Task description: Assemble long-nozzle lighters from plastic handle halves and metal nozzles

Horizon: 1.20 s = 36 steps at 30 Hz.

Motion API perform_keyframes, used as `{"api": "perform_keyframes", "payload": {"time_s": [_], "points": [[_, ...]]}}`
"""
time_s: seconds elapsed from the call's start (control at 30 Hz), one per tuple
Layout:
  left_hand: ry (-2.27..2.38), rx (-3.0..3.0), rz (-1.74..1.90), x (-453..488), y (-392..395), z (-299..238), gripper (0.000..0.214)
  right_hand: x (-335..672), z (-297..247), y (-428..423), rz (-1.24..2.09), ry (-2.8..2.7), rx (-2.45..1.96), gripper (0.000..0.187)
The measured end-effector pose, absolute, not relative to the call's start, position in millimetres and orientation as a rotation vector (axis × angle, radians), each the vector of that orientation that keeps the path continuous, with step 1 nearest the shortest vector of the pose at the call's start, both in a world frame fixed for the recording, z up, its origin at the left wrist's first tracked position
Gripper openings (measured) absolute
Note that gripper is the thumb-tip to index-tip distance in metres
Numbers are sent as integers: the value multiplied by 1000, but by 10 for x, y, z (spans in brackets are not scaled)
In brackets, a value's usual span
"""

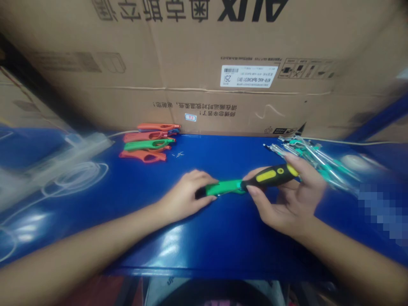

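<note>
The left hand (186,195) is closed around one end of a flat green plastic piece (223,187), which is low over the glossy blue table top (223,238), near the middle of it; the right hand (287,204) is clamped on a black and yellow screwdriver (270,175), thumb and fingers wrapped on the handle, and the tool points toward the green plastic piece; the place where the tip meets it is hidden, so I cannot tell if the tip sits in anything.

In my judgement the main danger is a slip; if the right hand pushes at an angle, the tip could jump off the smooth plastic and go toward the fingers of the left hand, which are just beside it; the green plastic piece could also turn in the grip, because only one end is held.

A few small metal bits (179,154) lie loose beside the stack of orange and green plastic handles (148,142) at the back; a sweep of a forearm could scatter them; the heap of teal and clear parts (315,163) is just behind the right hand, and the wrist could knock it.
</note>
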State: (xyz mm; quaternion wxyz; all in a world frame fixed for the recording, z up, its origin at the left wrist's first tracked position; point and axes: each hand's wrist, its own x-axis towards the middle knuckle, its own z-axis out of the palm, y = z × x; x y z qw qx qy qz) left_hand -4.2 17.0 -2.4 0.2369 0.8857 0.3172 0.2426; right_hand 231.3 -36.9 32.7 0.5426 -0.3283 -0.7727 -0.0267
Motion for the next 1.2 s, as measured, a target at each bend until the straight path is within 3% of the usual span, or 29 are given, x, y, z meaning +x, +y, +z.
{"api": "perform_keyframes", "payload": {"time_s": [0.23,0.67,1.2], "points": [[686,2421,588,27,31,19,39,2321,206,-389,-2,-1849,-755,87],[550,2342,660,15,50,16,34,2314,200,-399,-27,-1882,-750,92],[528,2339,683,21,71,5,30,2293,175,-392,15,-1922,-739,85]]}}
